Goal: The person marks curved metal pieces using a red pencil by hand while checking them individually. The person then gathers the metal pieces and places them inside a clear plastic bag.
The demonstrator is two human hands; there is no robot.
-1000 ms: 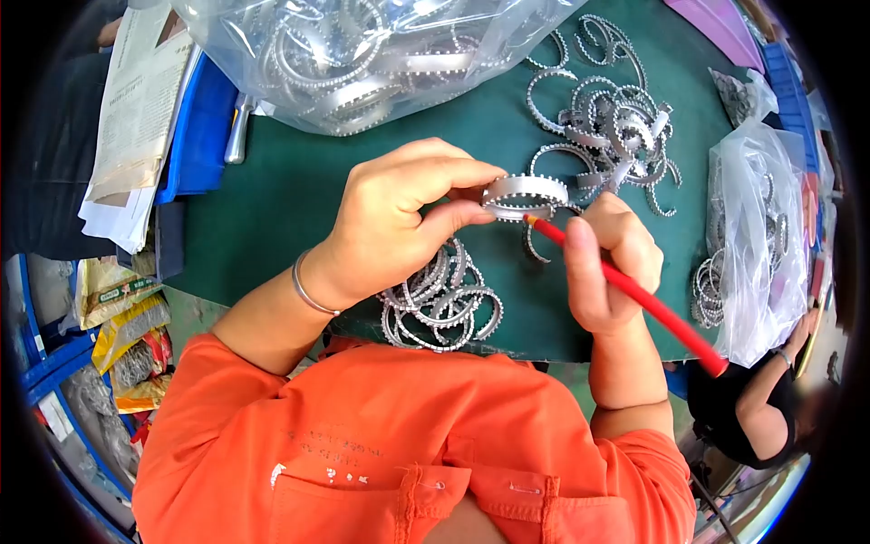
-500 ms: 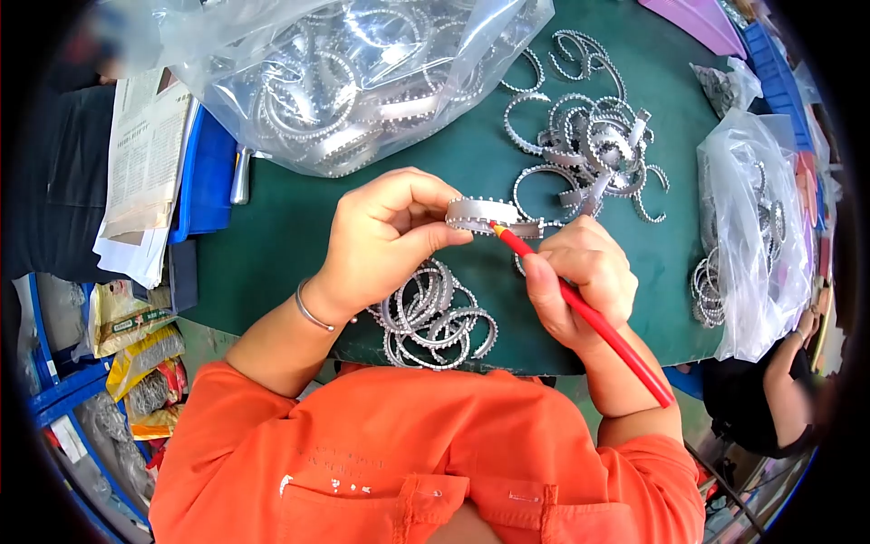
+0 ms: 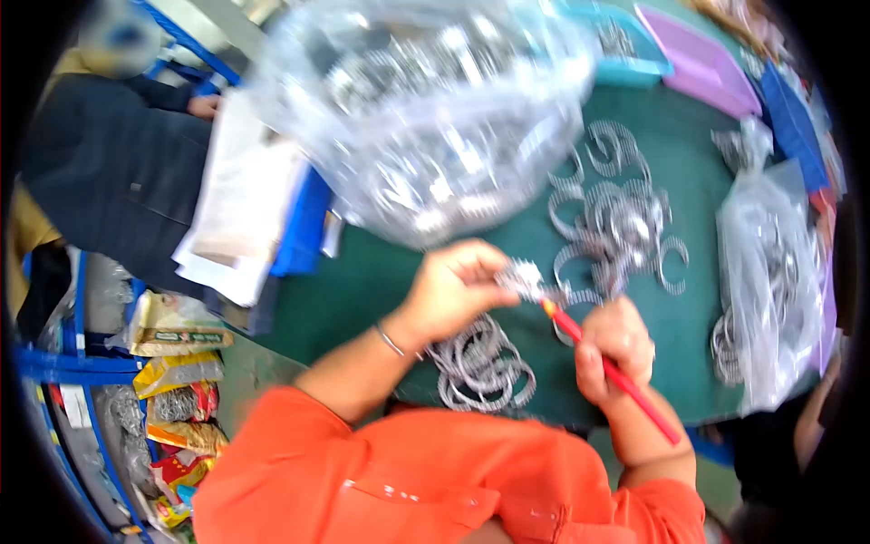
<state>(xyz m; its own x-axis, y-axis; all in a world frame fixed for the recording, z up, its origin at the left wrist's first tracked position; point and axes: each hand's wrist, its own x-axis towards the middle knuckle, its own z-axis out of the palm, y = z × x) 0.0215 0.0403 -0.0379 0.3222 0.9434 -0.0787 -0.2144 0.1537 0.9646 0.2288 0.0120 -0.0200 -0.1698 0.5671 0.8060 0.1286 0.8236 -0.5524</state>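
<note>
My left hand is closed, pinching a silvery metal ring with a toothed edge between thumb and fingers. A red pencil is gripped in my right hand, its yellowish tip close to the ring's near side. Blur hides whether the tip touches the ring. Below my left hand lies a pile of similar rings. Beyond my right hand is a second heap of open, curved metal bands, loosely tangled on the green table.
A large clear plastic bag full of metal rings stands at the back. Another bag of rings lies at the right. Teal and purple trays sit behind. Papers rest over a blue bin; a person is beyond.
The head view has swung, so the scene sits further right and lower and looks blurred. The ring appears turned in my left hand. The pencil stays in my right hand.
</note>
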